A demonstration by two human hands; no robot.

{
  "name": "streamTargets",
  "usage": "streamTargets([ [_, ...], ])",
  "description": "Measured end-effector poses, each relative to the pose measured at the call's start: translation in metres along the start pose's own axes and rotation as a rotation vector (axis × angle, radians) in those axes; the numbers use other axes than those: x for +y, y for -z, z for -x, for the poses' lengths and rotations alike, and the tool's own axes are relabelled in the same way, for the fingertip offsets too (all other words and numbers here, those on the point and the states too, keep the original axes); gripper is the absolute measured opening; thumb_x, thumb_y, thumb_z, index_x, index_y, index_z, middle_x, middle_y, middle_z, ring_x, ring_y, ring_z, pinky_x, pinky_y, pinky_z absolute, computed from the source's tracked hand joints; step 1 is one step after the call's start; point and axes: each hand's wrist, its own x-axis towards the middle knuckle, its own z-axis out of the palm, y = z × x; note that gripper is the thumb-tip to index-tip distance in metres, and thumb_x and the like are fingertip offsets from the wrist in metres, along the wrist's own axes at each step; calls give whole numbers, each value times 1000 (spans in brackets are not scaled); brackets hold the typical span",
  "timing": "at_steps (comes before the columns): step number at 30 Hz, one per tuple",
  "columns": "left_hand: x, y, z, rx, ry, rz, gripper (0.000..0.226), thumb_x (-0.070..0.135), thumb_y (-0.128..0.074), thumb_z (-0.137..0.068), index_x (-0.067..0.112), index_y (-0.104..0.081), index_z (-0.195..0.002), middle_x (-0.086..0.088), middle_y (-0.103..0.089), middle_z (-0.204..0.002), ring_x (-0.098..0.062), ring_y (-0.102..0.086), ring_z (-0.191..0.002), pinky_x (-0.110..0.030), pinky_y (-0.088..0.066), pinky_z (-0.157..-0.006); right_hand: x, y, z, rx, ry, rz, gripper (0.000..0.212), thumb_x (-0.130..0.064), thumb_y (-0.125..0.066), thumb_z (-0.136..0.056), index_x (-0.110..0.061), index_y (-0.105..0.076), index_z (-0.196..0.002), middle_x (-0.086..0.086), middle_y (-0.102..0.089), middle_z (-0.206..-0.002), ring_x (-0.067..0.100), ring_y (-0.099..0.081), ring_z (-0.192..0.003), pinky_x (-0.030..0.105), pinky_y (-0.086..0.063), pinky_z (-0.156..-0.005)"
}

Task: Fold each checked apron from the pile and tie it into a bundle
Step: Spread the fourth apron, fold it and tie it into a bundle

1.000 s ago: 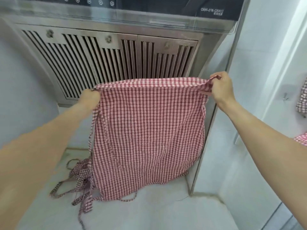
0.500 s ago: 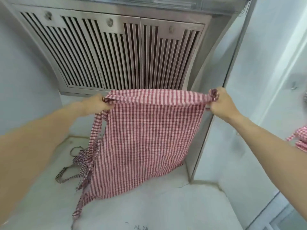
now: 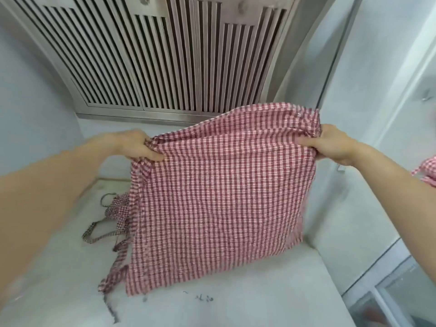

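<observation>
left hand (image 3: pixel 135 145) & right hand (image 3: pixel 332 147) pinch apron (image 3: pixel 219 197) top corners, cloth hanging btwn.

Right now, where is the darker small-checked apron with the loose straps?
In the head view, the darker small-checked apron lies crumpled on the pale counter, left of centre, beside and partly behind the hanging red-and-white checked apron.

A red-and-white checked apron (image 3: pixel 219 192) is hanging spread as a flat panel, its top corners lifted at ten and two o'clock and its lower hem resting on the pale counter (image 3: pixel 236 310) at six. Its thin ties (image 3: pixel 113 272) are trailing down the left edge. A darker checked apron (image 3: pixel 116 212) is lying crumpled at nine o'clock, partly hidden behind it.
</observation>
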Motion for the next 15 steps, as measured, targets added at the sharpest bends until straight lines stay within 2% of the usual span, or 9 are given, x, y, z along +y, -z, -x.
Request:
streamTargets([
  [2, 8, -1, 0, -126, 43, -176, 80, 61, -82, -63, 19, -61, -128, -2, -64, -128, -26, -59, -118, -49, -40, -112, -10, -1, -1, 154, 132, 74, 15, -14, -71, -91, -8, -67, -105, 10, -73, -96, 22, -69, -84, 31, -61, -65],
  [4, 25, -8, -1, -220, -14, -206, 111, 73, -83, -54, 25, -44, -146, 1, -52, -145, -27, -47, -134, -52, -31, -118, -26, -3, -4, 267, 280, 206, 19, -19, -72, -89, -5, -70, -102, 11, -72, -96, 21, -66, -86, 39, -57, -77],
  [5, 39, -12, -1, -181, -106, -124, 119, 74, -83, -53, 26, -35, -151, 2, -45, -151, -25, -43, -138, -50, -28, -119, -36, -8, -4, 278, 343, 271, 22, -23, -73, -88, -7, -72, -103, 8, -73, -98, 20, -66, -89, 38, -53, -82],
  [7, 80, -19, 5, 2, -328, 137, 120, 62, -85, -60, 25, -21, -155, 2, -38, -155, -21, -41, -138, -44, -29, -118, -55, -23, -7, 230, 437, 375, 22, -29, -76, -84, -14, -74, -99, 2, -74, -98, 18, -67, -92, 37, -52, -86],
  [9, 124, -24, 17, 166, -518, 303, 111, 56, -82, -65, 22, -24, -153, 1, -51, -142, -15, -54, -126, -39, -44, -108, -69, -44, -10, 180, 485, 413, 13, -31, -76, -80, -20, -71, -82, -5, -72, -82, 10, -66, -79, 33, -51, -76],
  [10, 144, -27, 21, 230, -602, 325, 93, 53, -80, -72, 20, -37, -146, 2, -60, -128, -11, -62, -112, -34, -51, -98, -74, -54, -11, 179, 499, 393, 13, -28, -76, -79, -22, -66, -73, -9, -67, -73, 3, -60, -70, 29, -47, -68],
  [12, 168, -28, 24, 401, -699, 259, 33, 38, -71, -89, 14, -62, -110, 5, -68, -94, -7, -66, -81, -29, -57, -77, -79, -72, -9, 187, 517, 284, 20, -18, -78, -78, -18, -61, -67, -9, -58, -65, 1, -50, -59, 24, -40, -60],
  [13, 175, -26, 24, 457, -701, 262, 16, 30, -64, -95, 15, -64, -94, 7, -67, -83, -6, -64, -72, -28, -57, -72, -78, -76, -8, 156, 502, 194, 19, -14, -79, -78, -10, -62, -70, -6, -59, -66, 4, -50, -59, 24, -42, -60],
  [15, 175, -18, 21, 524, -661, 345, 18, 23, -56, -100, 20, -65, -84, 8, -68, -83, -7, -66, -75, -27, -57, -76, -64, -76, -5, -34, 417, 68, 16, -8, -82, -76, -7, -67, -81, -3, -69, -78, 6, -63, -68, 22, -53, -72],
])
